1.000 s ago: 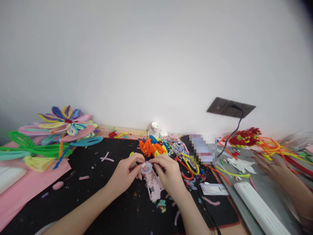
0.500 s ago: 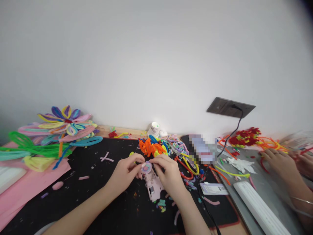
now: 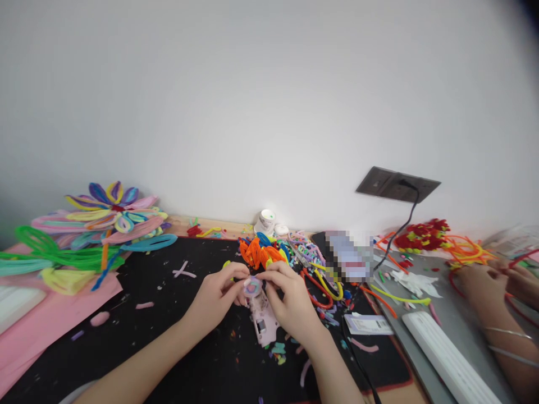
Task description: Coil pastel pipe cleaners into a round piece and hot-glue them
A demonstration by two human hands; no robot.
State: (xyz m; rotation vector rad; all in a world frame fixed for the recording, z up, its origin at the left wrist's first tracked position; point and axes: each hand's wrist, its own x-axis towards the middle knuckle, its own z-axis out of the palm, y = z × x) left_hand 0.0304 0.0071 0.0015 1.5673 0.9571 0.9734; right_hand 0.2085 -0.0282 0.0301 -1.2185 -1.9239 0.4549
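My left hand (image 3: 219, 286) is closed in a pinch, its thumb and finger meeting at the left upper edge of a round, pastel see-through part (image 3: 252, 287). Opposite it, my right hand (image 3: 287, 292) pinches at the upper right edge of the same part. Whatever is between the fingertips is too small to make out. Below the round part, a pale pink device (image 3: 265, 325) with a small dark window lies on the black mat (image 3: 177, 331). Orange chenille loops (image 3: 252, 252) lie just beyond my hands.
Chenille flowers (image 3: 113, 216) and green loops (image 3: 63, 249) lie at the left on pink paper. Stem scraps surround a white cup (image 3: 266, 217). A phone (image 3: 349, 255), black cable (image 3: 362, 359) and white power strip (image 3: 446, 353) are to the right, where another person's hands (image 3: 484, 280) work.
My hands keep nearly the same place, with only slight finger movement at the round part. At the right, the other person's hands have come together around red stems.
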